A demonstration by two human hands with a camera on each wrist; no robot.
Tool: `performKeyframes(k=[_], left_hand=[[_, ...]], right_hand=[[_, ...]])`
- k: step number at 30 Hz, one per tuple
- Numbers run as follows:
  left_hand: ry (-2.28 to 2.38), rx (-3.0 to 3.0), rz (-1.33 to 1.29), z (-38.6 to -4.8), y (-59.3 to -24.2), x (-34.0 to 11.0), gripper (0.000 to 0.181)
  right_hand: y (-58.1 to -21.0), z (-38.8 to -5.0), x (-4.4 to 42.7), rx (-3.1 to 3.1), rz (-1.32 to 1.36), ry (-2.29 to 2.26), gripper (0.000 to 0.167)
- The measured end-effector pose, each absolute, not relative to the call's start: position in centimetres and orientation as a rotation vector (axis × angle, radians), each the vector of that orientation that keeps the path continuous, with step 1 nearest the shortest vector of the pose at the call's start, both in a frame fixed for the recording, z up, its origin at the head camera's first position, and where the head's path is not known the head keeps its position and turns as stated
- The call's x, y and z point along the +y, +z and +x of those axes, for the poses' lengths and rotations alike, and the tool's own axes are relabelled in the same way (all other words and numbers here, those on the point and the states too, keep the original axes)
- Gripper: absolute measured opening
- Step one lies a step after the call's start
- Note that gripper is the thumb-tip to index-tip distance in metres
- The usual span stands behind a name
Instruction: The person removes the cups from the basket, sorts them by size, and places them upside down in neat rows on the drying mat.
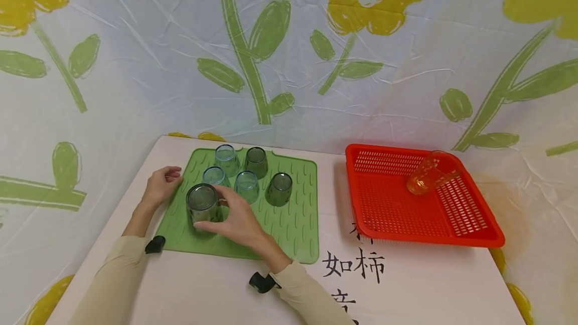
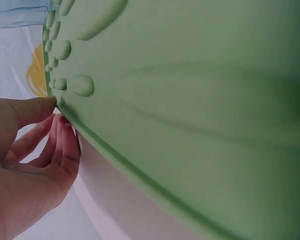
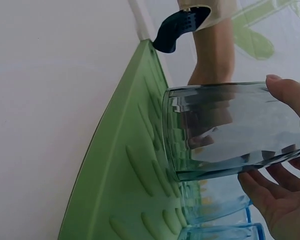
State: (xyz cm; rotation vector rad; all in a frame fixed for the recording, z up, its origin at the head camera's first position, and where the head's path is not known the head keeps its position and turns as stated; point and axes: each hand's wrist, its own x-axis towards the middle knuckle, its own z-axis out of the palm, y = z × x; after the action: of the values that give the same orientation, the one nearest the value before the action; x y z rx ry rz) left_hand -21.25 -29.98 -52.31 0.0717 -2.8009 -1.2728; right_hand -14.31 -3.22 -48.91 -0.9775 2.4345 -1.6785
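Note:
My right hand [image 1: 237, 214] grips a dark grey glass [image 1: 201, 204], thumb on one side and fingers on the other. In the right wrist view, one end of this glass [image 3: 229, 130] is at the green drying mat [image 3: 130, 165]; I cannot tell whether it bears on it. My left hand [image 1: 163, 184] rests by the mat's left edge. In the left wrist view, its thumb tip touches the rim of the mat [image 2: 189, 115], with its fingers loosely bent beside it. Behind the held glass stand light-blue glasses [image 1: 247, 184] and dark glasses [image 1: 279, 189].
To the right is a red plastic basket [image 1: 388, 214] with a clear glass [image 1: 433, 172] leaning inside. Black written characters [image 1: 353, 265] mark the pale tabletop [image 1: 406, 285]. A flower-printed cloth [image 1: 307, 114] hangs behind the table.

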Motion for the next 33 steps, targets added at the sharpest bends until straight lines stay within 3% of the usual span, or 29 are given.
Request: performKeyframes(k=[33], left_hand=[[-1.312, -2.789, 0.018, -21.6, -52.3, -30.3, 0.035]], right_hand=[[-48.8, -13.5, -4.4, 2.591, -0.968, -1.454, 0.082]])
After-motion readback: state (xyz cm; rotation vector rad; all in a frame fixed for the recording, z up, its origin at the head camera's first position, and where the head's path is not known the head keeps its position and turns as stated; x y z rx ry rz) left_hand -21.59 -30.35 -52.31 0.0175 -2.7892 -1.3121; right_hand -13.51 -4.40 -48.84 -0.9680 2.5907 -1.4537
